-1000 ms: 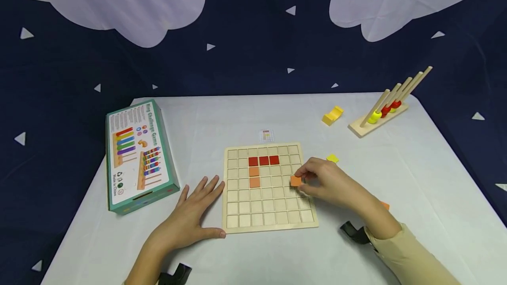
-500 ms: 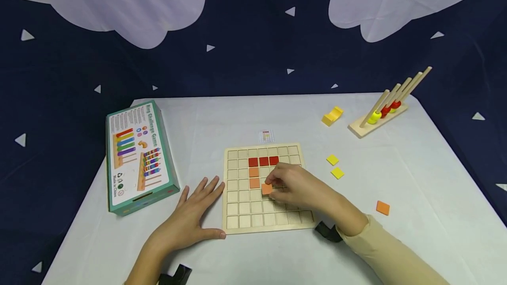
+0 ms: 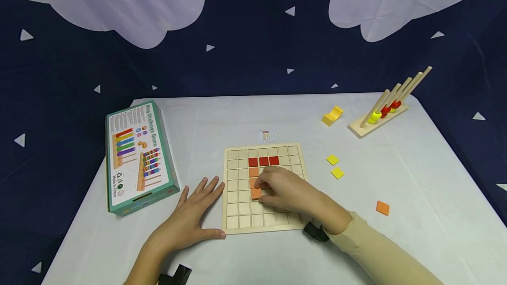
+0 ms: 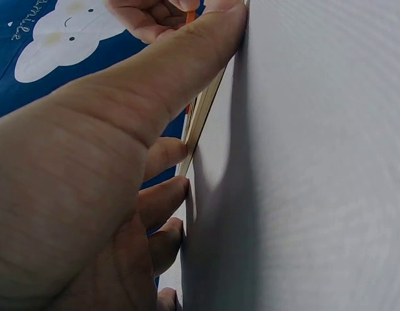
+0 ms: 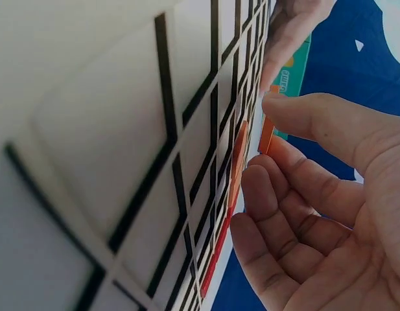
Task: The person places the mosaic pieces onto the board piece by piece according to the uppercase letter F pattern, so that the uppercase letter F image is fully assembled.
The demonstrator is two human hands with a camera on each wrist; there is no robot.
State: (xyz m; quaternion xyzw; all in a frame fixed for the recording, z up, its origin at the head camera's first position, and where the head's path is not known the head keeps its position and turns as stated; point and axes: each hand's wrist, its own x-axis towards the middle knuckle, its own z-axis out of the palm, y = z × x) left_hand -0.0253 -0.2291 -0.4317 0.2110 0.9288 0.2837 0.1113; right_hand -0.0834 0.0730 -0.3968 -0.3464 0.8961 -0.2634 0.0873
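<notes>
My right hand (image 3: 287,190) pinches an orange square tile (image 3: 255,194) between thumb and forefinger, just over the wooden grid board (image 3: 237,228). In the right wrist view the held tile (image 5: 268,129) stands a little off the board's surface. Three red tiles (image 3: 263,161) lie in a row on the board, and below the leftmost are two orange tiles (image 3: 253,172), the lower one partly covered by my fingers. My left hand (image 3: 190,221) lies with fingers spread at the board's left edge. Its fingertips touch that edge in the left wrist view.
Two yellow tiles (image 3: 335,166) and an orange tile (image 3: 382,208) lie to the right of the board. Behind it is a small pattern card (image 3: 266,136). A yellow curved block (image 3: 332,115) and a peg stand with rings (image 3: 378,120) are at back right; a game box (image 3: 140,157) lies left.
My right hand has carried the orange tile leftward across the board, from its right side to just below the two orange tiles. My left hand has stayed in place.
</notes>
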